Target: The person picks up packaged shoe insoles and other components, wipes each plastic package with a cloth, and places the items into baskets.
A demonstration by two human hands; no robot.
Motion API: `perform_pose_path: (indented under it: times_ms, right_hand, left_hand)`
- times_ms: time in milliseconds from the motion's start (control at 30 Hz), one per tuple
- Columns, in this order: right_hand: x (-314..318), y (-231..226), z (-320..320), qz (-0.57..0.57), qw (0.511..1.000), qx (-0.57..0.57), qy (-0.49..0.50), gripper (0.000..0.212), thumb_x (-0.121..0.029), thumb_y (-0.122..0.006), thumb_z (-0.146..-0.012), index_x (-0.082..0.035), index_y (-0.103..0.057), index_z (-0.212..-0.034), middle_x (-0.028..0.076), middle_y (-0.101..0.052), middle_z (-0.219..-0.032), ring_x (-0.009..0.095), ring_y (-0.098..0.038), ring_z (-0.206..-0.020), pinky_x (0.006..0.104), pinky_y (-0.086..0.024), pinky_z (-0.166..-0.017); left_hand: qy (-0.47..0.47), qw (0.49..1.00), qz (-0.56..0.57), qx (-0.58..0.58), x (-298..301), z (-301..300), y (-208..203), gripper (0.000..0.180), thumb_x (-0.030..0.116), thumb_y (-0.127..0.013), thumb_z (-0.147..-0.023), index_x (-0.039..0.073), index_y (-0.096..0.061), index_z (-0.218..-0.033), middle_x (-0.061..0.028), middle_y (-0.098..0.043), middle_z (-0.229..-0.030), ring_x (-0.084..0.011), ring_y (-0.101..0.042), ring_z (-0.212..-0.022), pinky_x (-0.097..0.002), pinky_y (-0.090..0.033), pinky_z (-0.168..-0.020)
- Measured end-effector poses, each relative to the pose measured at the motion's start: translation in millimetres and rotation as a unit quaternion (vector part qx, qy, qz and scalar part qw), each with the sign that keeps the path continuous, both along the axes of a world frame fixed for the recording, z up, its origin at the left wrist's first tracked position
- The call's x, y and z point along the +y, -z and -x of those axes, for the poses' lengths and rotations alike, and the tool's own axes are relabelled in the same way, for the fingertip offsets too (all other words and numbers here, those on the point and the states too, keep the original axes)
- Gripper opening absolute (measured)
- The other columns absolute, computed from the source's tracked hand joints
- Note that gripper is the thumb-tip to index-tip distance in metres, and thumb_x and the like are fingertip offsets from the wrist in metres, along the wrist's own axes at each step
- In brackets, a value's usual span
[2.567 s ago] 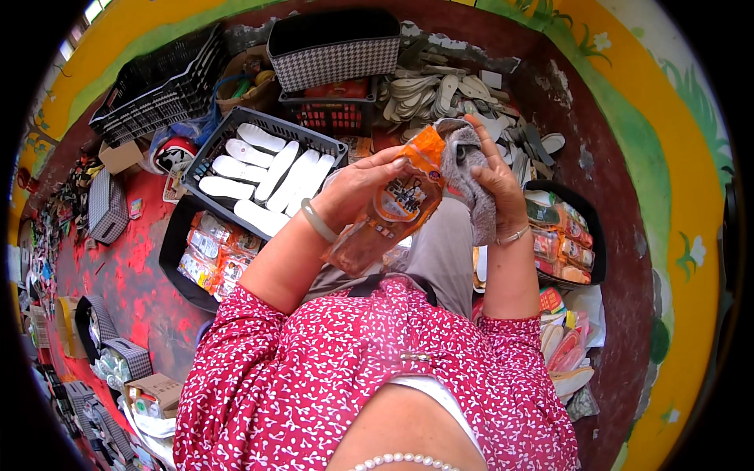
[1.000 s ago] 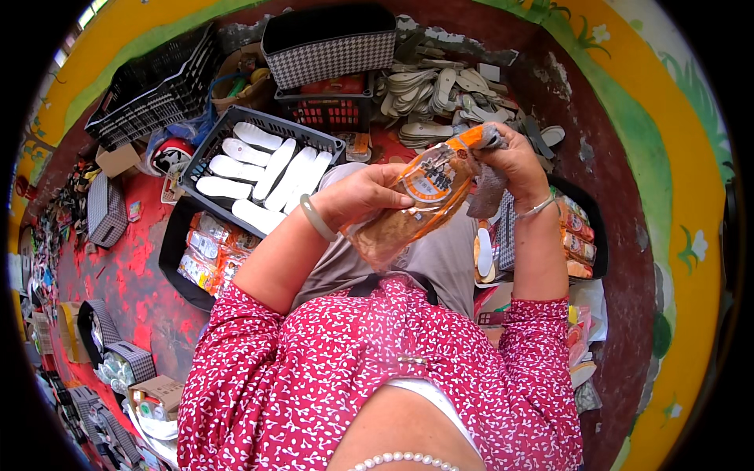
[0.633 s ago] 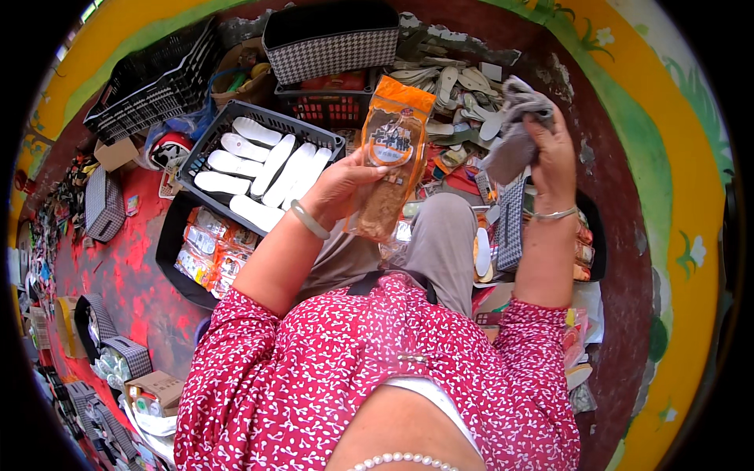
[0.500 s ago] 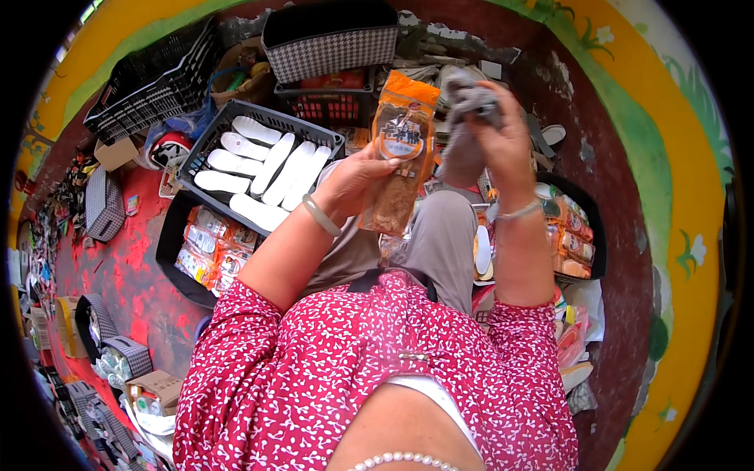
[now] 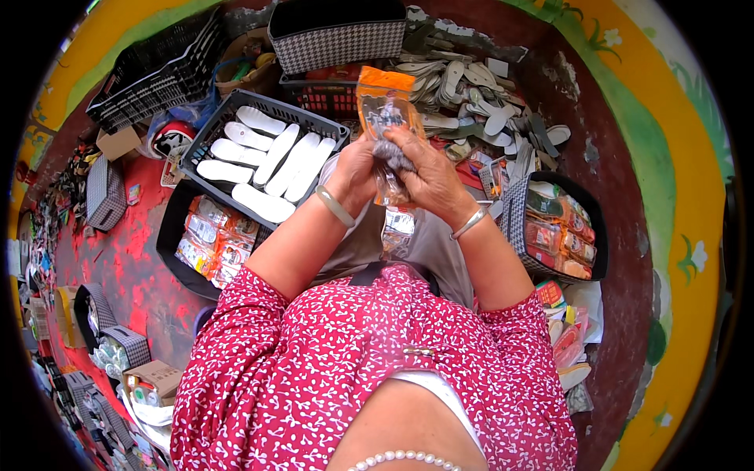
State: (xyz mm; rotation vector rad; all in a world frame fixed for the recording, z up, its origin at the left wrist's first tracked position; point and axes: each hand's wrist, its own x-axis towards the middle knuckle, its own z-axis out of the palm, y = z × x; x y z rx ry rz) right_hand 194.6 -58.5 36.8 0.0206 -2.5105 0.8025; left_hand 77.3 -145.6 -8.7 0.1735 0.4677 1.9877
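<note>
Over my lap I hold a clear plastic package (image 5: 385, 88) with an orange top. My left hand (image 5: 352, 173) grips its lower left side. My right hand (image 5: 437, 177) is closed on a bunched grey cloth (image 5: 392, 155) and presses it against the front of the package. The fingers and cloth cover the package's lower half. Beyond my left forearm, white insoles (image 5: 276, 161) lie in a dark grey crate (image 5: 223, 198).
Orange packages (image 5: 216, 242) fill a black-lined bin at the left. A checked bin (image 5: 515, 228) with similar packages stands at the right. Many loose insoles (image 5: 495, 118) are heaped at the far right. A checked box (image 5: 338, 43) and black crates (image 5: 165, 74) stand at the back.
My right hand has come down and left with the grey cloth, from raised at the right onto the package. The package has shifted slightly left.
</note>
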Motion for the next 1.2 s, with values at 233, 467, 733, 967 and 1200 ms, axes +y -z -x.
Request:
perform_pose_path:
  times_ms: [233, 467, 733, 967, 1200]
  right_hand:
    - [-33.7, -4.6, -31.2, -0.085, 0.994, -0.042, -0.060, 0.050, 0.001, -0.055, -0.074, -0.005, -0.051, -0.123, 0.018, -0.044, -0.133, 0.033, -0.041, -0.125, 0.0440, -0.031, -0.105]
    - [-21.6, 24.2, -58.5, 0.201, 0.978, -0.035, -0.032, 0.036, 0.000, -0.050, -0.071, -0.001, -0.062, -0.105, 0.011, -0.063, -0.098, 0.022, -0.060, -0.092, 0.0297, -0.046, -0.084]
    - [-34.1, -2.7, -31.1, 0.629, 0.776, -0.050, 0.000, 0.048, -0.035, -0.063, -0.087, 0.003, -0.056, -0.115, 0.004, -0.062, -0.102, 0.009, -0.053, -0.098, 0.0230, -0.038, -0.088]
    - [-18.3, -2.2, -28.7, 0.346, 0.927, 0.018, 0.145, 0.030, -0.023, -0.064, -0.087, -0.001, -0.063, -0.107, 0.005, -0.066, -0.095, 0.009, -0.058, -0.078, 0.0246, -0.046, -0.070]
    - [-13.0, -19.3, -40.6, -0.255, 0.939, 0.081, 0.214, 0.038, -0.015, -0.066, -0.074, -0.008, -0.062, -0.112, 0.008, -0.059, -0.088, 0.024, -0.060, -0.074, 0.0348, -0.048, -0.065]
  left_hand:
    - [-0.038, 0.999, 0.000, 0.011, 0.3, 27.8, 7.9, 0.028, 0.013, -0.043, -0.093, -0.002, -0.049, -0.117, -0.0185, -0.061, -0.103, -0.0297, -0.062, -0.093, -0.0453, -0.051, -0.085]
    - [-0.176, 0.984, -0.015, -0.033, -11.0, 47.3, -23.1, 0.030, 0.010, -0.039, -0.093, -0.002, -0.046, -0.121, -0.0155, -0.056, -0.114, -0.0286, -0.057, -0.103, -0.0445, -0.046, -0.093]
    - [-0.170, 0.979, -0.107, 0.025, 2.9, 20.3, -30.0, 0.030, 0.015, -0.042, -0.095, 0.003, -0.048, -0.121, -0.0110, -0.059, -0.113, -0.0253, -0.057, -0.104, -0.0415, -0.044, -0.094]
    - [-0.048, 0.992, -0.106, 0.038, -1.7, 14.9, -20.8, 0.041, 0.031, -0.052, -0.091, 0.007, -0.044, -0.124, -0.0096, -0.056, -0.116, -0.0254, -0.053, -0.109, -0.0447, -0.040, -0.096]
    - [-0.023, 0.980, -0.191, 0.057, -2.9, 12.7, -20.0, 0.064, 0.057, -0.052, -0.084, 0.009, -0.042, -0.125, -0.0128, -0.054, -0.118, -0.0302, -0.052, -0.111, -0.0468, -0.043, -0.094]
